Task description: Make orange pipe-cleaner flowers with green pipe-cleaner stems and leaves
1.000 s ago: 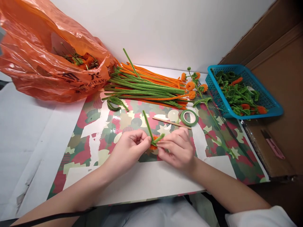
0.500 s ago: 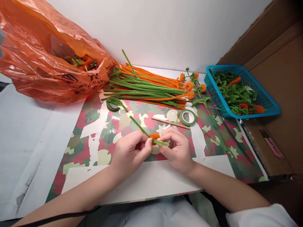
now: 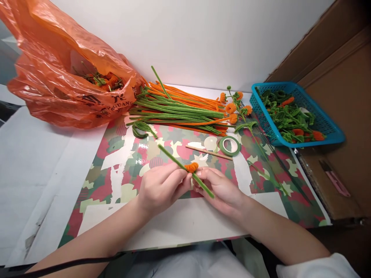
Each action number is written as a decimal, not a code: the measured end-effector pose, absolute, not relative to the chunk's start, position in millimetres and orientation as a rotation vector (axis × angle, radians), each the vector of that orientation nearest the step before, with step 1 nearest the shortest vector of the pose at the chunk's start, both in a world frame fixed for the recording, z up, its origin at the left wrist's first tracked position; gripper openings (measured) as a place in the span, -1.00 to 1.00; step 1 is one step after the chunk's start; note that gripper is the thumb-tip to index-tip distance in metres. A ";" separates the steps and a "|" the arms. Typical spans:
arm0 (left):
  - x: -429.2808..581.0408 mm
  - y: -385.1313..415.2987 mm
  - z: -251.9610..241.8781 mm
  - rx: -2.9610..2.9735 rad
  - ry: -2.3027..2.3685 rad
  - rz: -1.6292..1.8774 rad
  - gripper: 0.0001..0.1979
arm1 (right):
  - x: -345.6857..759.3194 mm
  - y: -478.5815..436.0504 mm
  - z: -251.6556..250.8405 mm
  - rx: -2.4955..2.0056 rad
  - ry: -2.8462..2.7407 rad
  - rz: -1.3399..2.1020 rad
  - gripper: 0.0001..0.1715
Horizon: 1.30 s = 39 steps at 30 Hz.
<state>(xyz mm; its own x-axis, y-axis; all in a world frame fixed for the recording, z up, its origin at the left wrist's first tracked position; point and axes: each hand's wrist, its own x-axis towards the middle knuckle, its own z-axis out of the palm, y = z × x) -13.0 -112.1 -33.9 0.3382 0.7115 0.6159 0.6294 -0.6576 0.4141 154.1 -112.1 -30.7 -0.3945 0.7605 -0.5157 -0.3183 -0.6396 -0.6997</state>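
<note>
My left hand and my right hand meet over the patterned mat, both pinched on a green pipe cleaner. A small orange fuzzy ball sits on the green stem between my fingertips. The stem runs from upper left down to lower right across my right fingers. Fingers of both hands are curled closed around it.
An orange plastic bag with made pieces lies at the back left. A pile of green and orange pipe cleaners lies behind my hands. Green tape roll, wooden stick, finished stem, blue basket, pink cutter.
The green stem has turned from upright to a slant, its lower end now sticking out past my right fingers. The orange ball has come up into view between my fingertips.
</note>
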 end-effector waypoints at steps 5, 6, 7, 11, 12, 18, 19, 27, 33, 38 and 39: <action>-7.9 -111.9 -28.4 1.713 1.335 1.002 -0.77 | 156.3 -106.9 -34.6 -1.243 -0.811 1.824 -0.79; -7.1 -111.4 -26.6 1.556 1.322 0.924 -0.76 | 156.2 -105.8 -35.2 -1.247 -0.871 1.744 -0.80; -6.5 -110.7 -24.9 1.424 1.310 0.861 -0.74 | 155.9 -105.1 -35.8 -1.244 -0.934 1.670 -0.81; -6.4 -106.7 -20.5 1.163 1.283 0.747 -0.70 | 154.4 -105.3 -39.5 -1.248 -1.170 1.416 -0.90; -6.8 -105.9 -20.1 1.141 1.275 0.744 -0.69 | 154.2 -105.9 -40.4 -1.254 -1.223 1.367 -0.91; -8.8 -106.1 -19.9 1.147 1.273 0.748 -0.75 | 155.8 -107.3 -41.3 -1.191 -1.482 1.106 -0.97; -9.0 -106.7 -20.1 1.161 1.274 0.759 -0.75 | 156.2 -107.0 -40.9 -1.172 -1.524 1.060 -0.96; -10.8 -114.5 -29.1 1.777 1.387 0.916 -0.77 | 156.7 -103.6 -39.3 -1.219 -1.352 1.373 -0.88; -11.0 -113.1 -36.0 2.636 1.272 1.252 -0.75 | 156.6 -100.8 -34.7 -1.129 -0.843 1.975 -0.85; -14.0 -106.8 -38.5 2.643 1.190 1.297 -0.82 | 157.8 -101.7 -34.4 -1.131 -0.899 1.967 -0.80; -14.2 -106.0 -38.1 2.567 1.210 1.272 -0.85 | 158.0 -102.1 -35.1 -1.152 -0.997 1.875 -0.80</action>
